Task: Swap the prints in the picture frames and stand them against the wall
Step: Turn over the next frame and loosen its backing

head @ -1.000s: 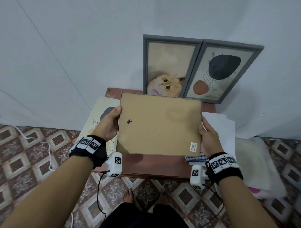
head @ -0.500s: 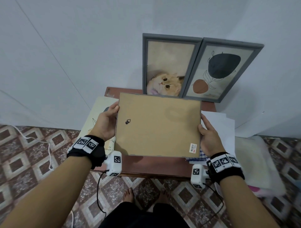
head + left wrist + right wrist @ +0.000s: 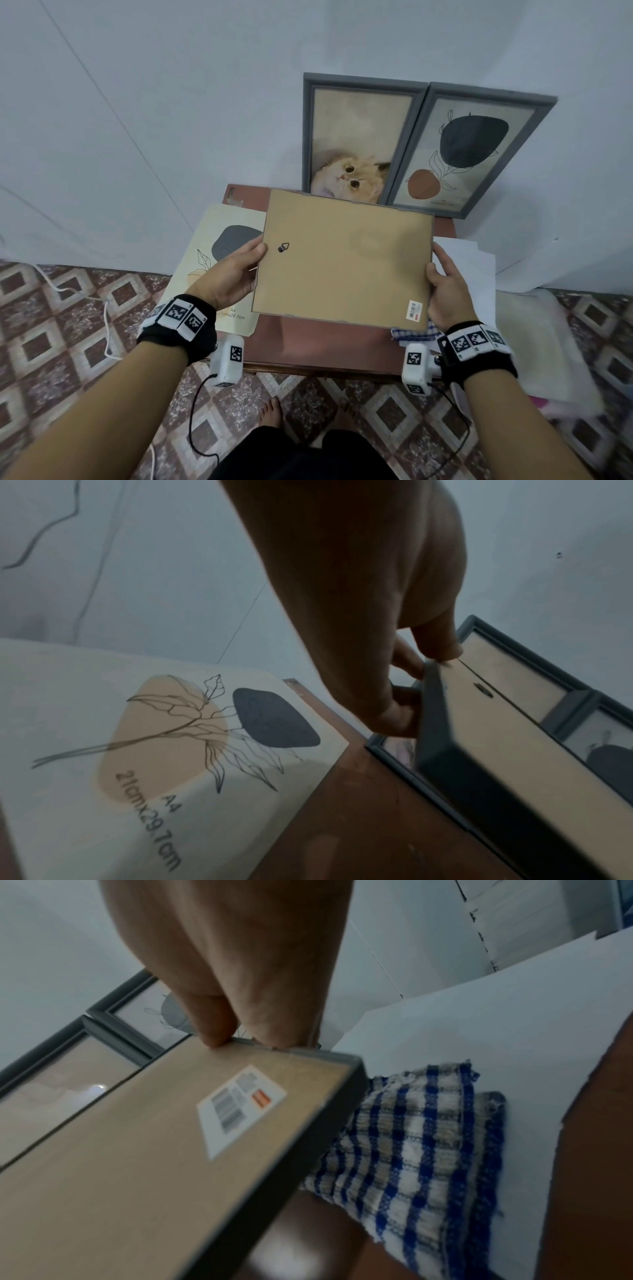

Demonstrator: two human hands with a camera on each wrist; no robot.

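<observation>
Two hands hold a picture frame (image 3: pixel 342 260) back-side up above the red-brown table (image 3: pixel 329 346). Compared with a second ago, the frame has turned slightly counter-clockwise, its left edge swinging nearer the person and its far edge now overlapping the lower part of the cat print; both hands have kept their places on its short sides. Left hand (image 3: pixel 233 274): thumb on the backing board, fingers curled beneath the dark moulding, seen clearly from the left wrist. Right hand (image 3: pixel 445 291): thumb tip on the rim, fingers wrapped under the opposite edge. Backing board tan, with a small black hanger (image 3: pixel 283 247) near the left edge and a barcode sticker (image 3: pixel 414 310) at the near right corner. Two grey frames lean upright on the wall behind: cat print (image 3: pixel 352 144) and abstract leaf print (image 3: pixel 469 150), touching side by side. Loose A4 print (image 3: pixel 212 253) lies left; checked cloth (image 3: pixel 421 1139) on white paper (image 3: pixel 496 1020) lies right.
</observation>
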